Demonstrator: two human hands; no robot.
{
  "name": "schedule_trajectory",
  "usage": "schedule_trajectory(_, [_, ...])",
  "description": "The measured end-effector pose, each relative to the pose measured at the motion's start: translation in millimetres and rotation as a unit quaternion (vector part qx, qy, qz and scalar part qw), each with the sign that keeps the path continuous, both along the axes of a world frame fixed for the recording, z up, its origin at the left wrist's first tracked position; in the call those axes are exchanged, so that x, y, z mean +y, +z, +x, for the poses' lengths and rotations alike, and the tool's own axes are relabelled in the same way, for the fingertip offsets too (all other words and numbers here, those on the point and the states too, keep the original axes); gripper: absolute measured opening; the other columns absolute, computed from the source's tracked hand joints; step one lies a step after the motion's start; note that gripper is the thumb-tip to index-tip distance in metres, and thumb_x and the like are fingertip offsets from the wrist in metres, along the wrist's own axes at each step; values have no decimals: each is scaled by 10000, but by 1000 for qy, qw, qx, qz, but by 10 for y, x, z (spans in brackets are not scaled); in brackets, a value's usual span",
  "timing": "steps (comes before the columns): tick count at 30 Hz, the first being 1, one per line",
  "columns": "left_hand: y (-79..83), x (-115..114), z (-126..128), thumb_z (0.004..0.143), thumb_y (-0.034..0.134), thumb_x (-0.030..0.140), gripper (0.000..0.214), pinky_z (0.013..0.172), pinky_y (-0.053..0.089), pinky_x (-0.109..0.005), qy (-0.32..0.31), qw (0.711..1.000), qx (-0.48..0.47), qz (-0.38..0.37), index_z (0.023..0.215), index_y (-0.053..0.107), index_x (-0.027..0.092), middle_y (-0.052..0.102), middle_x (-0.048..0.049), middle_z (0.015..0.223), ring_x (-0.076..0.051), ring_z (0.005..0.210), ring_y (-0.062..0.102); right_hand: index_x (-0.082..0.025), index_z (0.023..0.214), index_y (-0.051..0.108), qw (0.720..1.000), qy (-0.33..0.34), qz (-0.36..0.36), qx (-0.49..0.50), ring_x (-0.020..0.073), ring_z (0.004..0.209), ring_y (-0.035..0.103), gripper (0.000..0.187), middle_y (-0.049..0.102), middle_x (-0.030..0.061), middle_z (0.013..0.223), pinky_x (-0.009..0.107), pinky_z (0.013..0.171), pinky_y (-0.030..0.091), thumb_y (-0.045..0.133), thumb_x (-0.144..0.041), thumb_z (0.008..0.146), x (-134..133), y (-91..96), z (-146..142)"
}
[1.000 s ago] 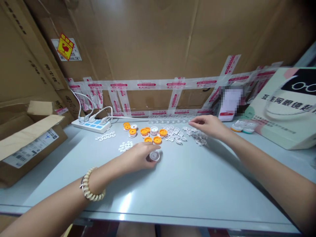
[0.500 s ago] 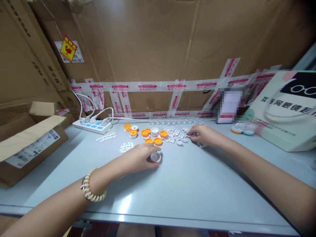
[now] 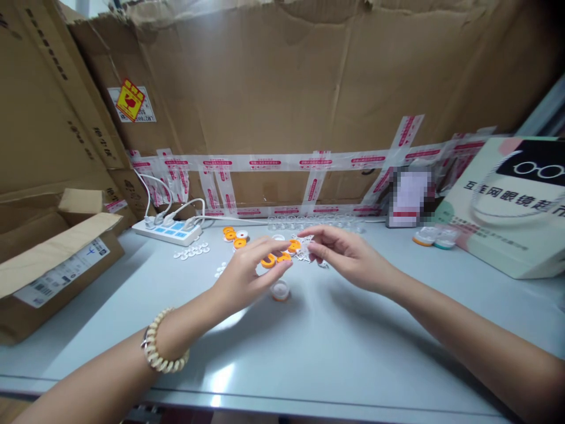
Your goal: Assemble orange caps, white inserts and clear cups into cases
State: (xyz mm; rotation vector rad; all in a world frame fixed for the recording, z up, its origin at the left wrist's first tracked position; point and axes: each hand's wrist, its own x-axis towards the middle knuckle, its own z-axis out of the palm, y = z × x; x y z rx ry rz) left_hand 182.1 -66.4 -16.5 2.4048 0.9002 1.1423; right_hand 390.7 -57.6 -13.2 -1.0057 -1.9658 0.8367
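Observation:
My left hand [image 3: 242, 274] hovers over the table with thumb and fingers apart, holding nothing. Just below its fingertips a round clear-and-white case with an orange base [image 3: 279, 290] rests on the table. My right hand [image 3: 342, 256] is raised to the right of it, its thumb and index finger curled together at what looks like a small white lacy piece; the fingers partly hide it. Behind both hands lie orange ring-shaped parts [image 3: 268, 261] and a pile of white lacy pieces [image 3: 301, 250], partly covered by the fingers.
Small white discs [image 3: 192, 251] lie near a power strip [image 3: 170, 229] at the left. A row of clear round cups [image 3: 282, 222] runs along the back. An open cardboard box [image 3: 66, 253] stands left; a phone [image 3: 410, 197] and a paper bag [image 3: 512, 206] stand right.
My left hand has let go of the round case and lifted slightly. My right hand has left the white pieces, moving up and left towards the left hand. The view has tilted slightly.

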Motion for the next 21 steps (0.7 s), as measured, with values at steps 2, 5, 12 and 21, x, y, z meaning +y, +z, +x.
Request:
schedule_trajectory(2, [35, -30, 21, 855, 533, 238, 180, 678, 490, -268, -6, 998, -27, -51, 973, 647, 165, 693, -65, 896, -163, 791, 623, -204, 999, 579, 999, 24, 39, 16, 133, 680, 568, 220, 629, 10, 735, 267, 646, 452, 484, -340, 855, -85, 34, -104])
schedule_trajectory(5, [87, -60, 41, 838, 543, 240, 163, 602, 474, -238, -19, 992, -39, -116, 844, 681, 152, 702, -42, 785, -143, 687, 614, -204, 901, 607, 996, 28, 80, 19, 128, 689, 579, 146, 659, 22, 786, 262, 659, 454, 505, -295, 847, -149, 87, -195])
schedule_trajectory(12, [68, -2, 31, 816, 561, 307, 195, 650, 501, -257, 15, 964, -131, -231, 736, 651, 154, 702, -32, 723, -149, 700, 641, -191, 957, 610, 998, -52, 14, -25, 172, 755, 595, 274, 664, 44, 820, 301, 686, 457, 534, -405, 804, 76, 60, 115])
schedule_trajectory(21, [25, 39, 36, 806, 566, 349, 216, 682, 511, -274, 5, 953, -172, -248, 743, 635, 154, 702, -39, 740, -158, 726, 651, -168, 779, 606, 954, -46, 24, -294, 188, 764, 562, 124, 622, 66, 822, 302, 697, 423, 555, -278, 752, 344, -388, 378])
